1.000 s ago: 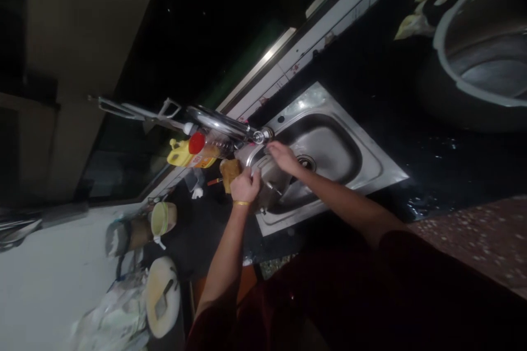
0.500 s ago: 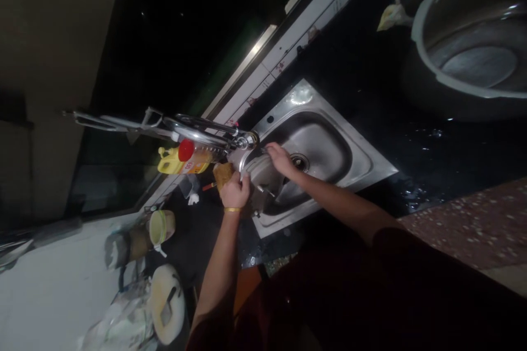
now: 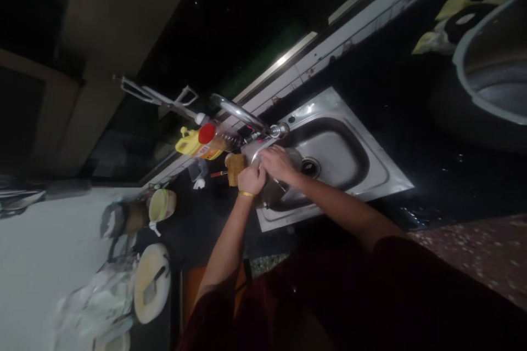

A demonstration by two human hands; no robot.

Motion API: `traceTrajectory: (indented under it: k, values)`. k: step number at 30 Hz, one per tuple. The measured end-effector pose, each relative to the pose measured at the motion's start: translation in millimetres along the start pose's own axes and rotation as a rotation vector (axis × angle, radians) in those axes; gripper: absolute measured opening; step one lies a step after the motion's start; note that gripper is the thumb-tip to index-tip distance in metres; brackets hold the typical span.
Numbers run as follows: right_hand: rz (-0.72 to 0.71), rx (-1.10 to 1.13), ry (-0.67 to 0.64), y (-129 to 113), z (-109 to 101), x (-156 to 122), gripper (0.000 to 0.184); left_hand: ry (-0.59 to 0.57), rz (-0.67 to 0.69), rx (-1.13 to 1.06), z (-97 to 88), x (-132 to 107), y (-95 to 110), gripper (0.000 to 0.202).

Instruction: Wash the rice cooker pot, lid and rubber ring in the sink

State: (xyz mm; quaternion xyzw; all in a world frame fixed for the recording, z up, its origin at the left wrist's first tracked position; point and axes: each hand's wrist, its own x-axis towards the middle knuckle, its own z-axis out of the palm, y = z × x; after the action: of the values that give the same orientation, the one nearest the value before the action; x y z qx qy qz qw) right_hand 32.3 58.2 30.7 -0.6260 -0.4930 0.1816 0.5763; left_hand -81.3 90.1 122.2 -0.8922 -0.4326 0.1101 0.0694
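A round, greyish metal dish (image 3: 295, 157) is tilted over the near-left end of the steel sink (image 3: 387, 180), largely covered by my hands. My left hand (image 3: 252, 179), with a yellow band at the wrist, grips its left edge, thumb up. My right hand (image 3: 278, 162) is bent over the rim, close beside the left hand, fingers together. Whether the right fingers hold anything besides the rim is hidden. The curved tap (image 3: 241, 111) rises just behind the dish.
A brown sponge-like block (image 3: 236, 169) and a red-handled tool (image 3: 218, 174) lie left of my left hand. Behind stand a yellow bottle (image 3: 192, 144) and a red-capped bottle (image 3: 207, 132). A big metal pot (image 3: 467, 74) sits at the right; a green-rimmed tub (image 3: 162, 205) stands left.
My right hand has come from the dish's far edge toward my left hand, covering more of the dish. The left hand keeps its grip. The whole view has shifted and turned slightly.
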Motion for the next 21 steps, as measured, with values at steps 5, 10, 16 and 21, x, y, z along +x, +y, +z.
traceTrajectory:
  k: [5,10,16,21]
  values:
    - [0.454,0.051,0.112,49,-28,-8,0.035,0.083,-0.009,-0.365,24.2,-27,-24,0.032]
    - [-0.066,-0.163,0.013,-17,6,-21,0.03,0.175,-0.13,-0.852,63.0,-38,-53,0.029]
    - [-0.176,-0.389,-0.164,-35,9,-16,0.026,0.177,-0.073,-0.892,77.1,-36,-54,0.024]
    - [0.115,-0.36,0.042,-12,-13,-10,0.039,0.152,-0.015,-0.799,76.7,-37,-47,0.024]
